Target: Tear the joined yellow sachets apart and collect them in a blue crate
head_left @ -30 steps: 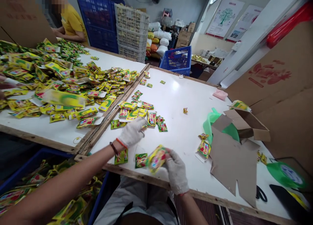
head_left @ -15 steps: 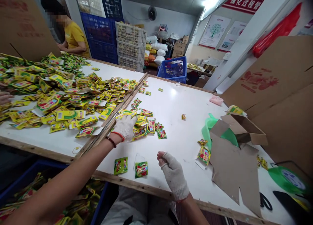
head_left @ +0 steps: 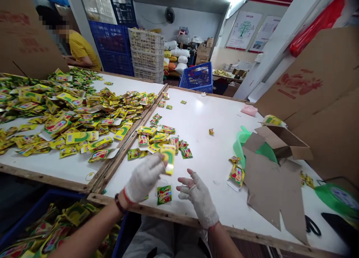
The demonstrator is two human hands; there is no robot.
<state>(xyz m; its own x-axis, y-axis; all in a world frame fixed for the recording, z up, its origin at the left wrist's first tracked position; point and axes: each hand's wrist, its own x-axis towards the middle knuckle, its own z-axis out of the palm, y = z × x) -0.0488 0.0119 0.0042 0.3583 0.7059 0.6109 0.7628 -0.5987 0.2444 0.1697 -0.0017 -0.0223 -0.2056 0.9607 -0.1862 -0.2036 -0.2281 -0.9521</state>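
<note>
My left hand (head_left: 146, 177), in a white glove with bare fingertips, grips a yellow packet (head_left: 168, 158) above the white table near the small pile. My right hand (head_left: 198, 198), gloved too, hovers to the right with its fingers spread and nothing in them. A green packet (head_left: 164, 195) lies flat between the two hands near the front edge; part of another shows under my left hand. Behind the held packet is a small pile of yellow and green packets (head_left: 159, 137).
A large heap of packets (head_left: 70, 119) covers the left table past a wooden strip (head_left: 126, 145). Flattened cardboard (head_left: 276, 190), an open carton (head_left: 286, 140) and a green scale (head_left: 336, 198) stand right. A blue crate (head_left: 17, 224) of packets sits below left. A person (head_left: 82, 50) sits behind.
My left hand has come back from the small pile towards me, now with a yellow packet in it. The fingers of my right hand have spread wider.
</note>
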